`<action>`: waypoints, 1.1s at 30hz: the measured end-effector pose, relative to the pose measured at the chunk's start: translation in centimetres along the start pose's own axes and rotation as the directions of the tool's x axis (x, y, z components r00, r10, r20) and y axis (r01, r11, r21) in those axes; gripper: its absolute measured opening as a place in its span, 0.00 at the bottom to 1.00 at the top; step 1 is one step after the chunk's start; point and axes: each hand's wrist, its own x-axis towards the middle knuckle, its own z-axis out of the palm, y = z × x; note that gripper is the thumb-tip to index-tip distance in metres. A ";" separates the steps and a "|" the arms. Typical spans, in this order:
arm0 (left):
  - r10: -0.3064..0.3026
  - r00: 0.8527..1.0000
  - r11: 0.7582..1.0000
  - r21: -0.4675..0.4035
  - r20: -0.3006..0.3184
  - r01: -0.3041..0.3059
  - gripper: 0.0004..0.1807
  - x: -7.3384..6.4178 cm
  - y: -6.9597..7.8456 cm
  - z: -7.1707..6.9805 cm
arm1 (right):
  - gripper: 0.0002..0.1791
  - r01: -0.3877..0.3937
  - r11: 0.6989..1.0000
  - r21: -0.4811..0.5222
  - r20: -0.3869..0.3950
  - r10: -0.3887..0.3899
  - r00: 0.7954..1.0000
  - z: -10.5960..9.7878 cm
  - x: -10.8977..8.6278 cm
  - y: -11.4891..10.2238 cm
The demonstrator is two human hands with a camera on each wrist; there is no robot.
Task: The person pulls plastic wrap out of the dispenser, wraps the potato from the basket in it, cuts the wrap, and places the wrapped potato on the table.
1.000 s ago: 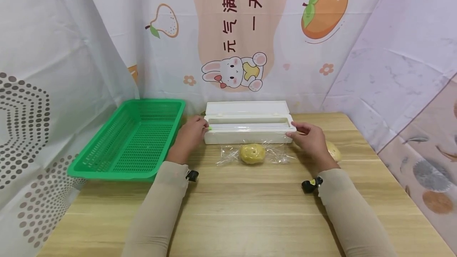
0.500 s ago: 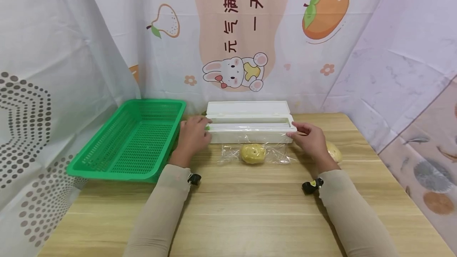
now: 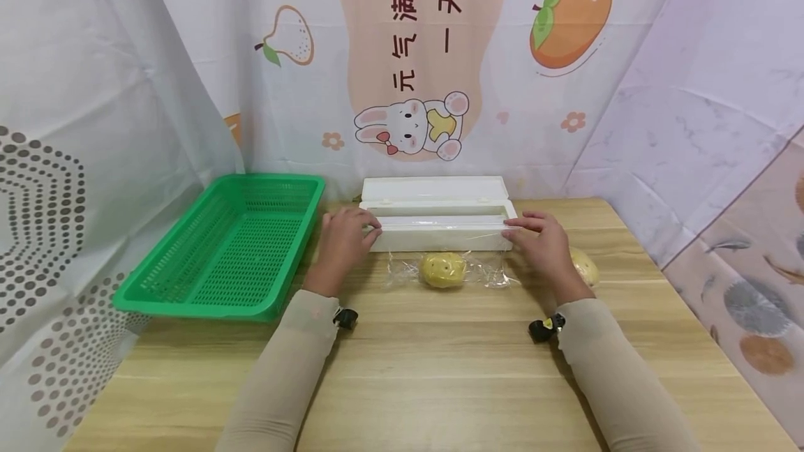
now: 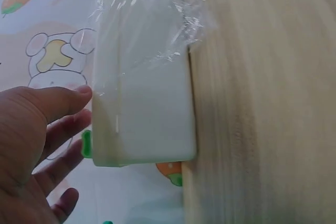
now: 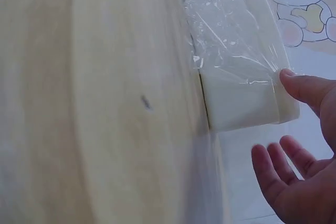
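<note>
A white cling film box [image 3: 440, 237] stands with its lid raised, and clear cling film [image 4: 152, 9] hangs over its front. At the box's left end, my left hand [image 3: 344, 239] pinches the film edge between thumb and index finger, the other fingers spread. A small green slider [image 4: 86, 144] shows beside those fingers. My right hand [image 3: 541, 239] pinches the film at the right front corner, thumb [image 5: 299, 85] on the film and the lower fingers loose. In front of the box, a yellow potato [image 3: 443, 270] lies on the film.
A green plastic basket [image 3: 188, 311] stands on the left of the wooden table [image 3: 440, 368]. Another potato [image 3: 584, 267] sits partly hidden behind my right hand. A printed curtain [image 3: 295, 110] hangs right behind the box.
My left hand has let go of the green slider at the box's left end and moved slightly right onto the film edge. My right hand's fingertips have shifted up to the box's top corner.
</note>
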 end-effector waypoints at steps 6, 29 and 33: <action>-0.004 0.999 1.000 -0.029 0.037 0.005 0.06 0.1 0.2 -0.5 | 0.15 0.065 0.995 -0.076 -0.008 -0.066 0.998 -0.2 0.0 -0.5; 0.038 0.989 0.998 -0.063 0.142 -0.030 0.05 -1.6 1.7 -2.9 | 0.04 0.270 0.939 -0.212 0.196 -0.229 0.953 -3.3 -3.2 -3.2; 0.078 0.986 0.997 -0.035 0.147 -0.073 0.05 -2.1 1.5 -3.1 | 0.03 0.332 0.916 -0.225 0.233 -0.280 0.931 -3.3 -3.6 -3.6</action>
